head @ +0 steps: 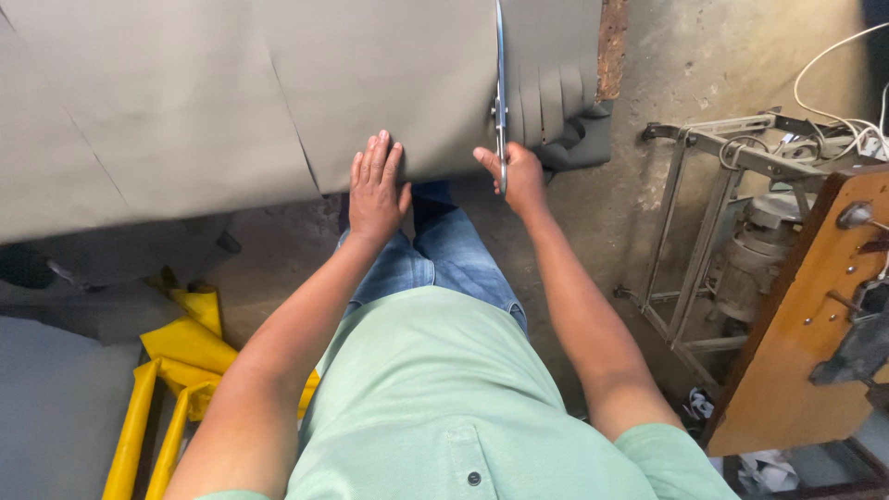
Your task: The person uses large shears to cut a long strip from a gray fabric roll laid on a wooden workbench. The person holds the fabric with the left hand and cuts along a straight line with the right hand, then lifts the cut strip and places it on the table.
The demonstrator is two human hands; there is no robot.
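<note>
- The left hand (375, 190) lay flat, palm down and fingers together, its grip wide and holding nothing, pressed on the near edge of a large sheet of dull grey-brown fabric (231, 93).
- That sheet was spread over the table and hung a little over its near edge, just in front of the person's blue jeans (444, 255).
- The right hand (520, 178) had its grip closed around the handles of long steel scissors (501, 102).
- The scissors ran almost straight away from the person, the blades reaching up the sheet to the top of the view.
- The scissors stood just to the right of the flat left hand, with a strip of sheet between the two hands.
- To the right of the blades lay narrow cut strips (551, 79) of the same grey fabric, side by side and drooping over the table's end.
- A rusty brown edge (611, 46) showed beside the strips.
- The person wore a pale green shirt (444, 398).
- On the concrete floor to the left lay a yellow metal frame (153, 407) and yellow folded material.
- On the right stood a grey metal stand (704, 194) with a motor, beside a tilted wooden board (787, 343).
- White cables (833, 56) trailed above the stand.
</note>
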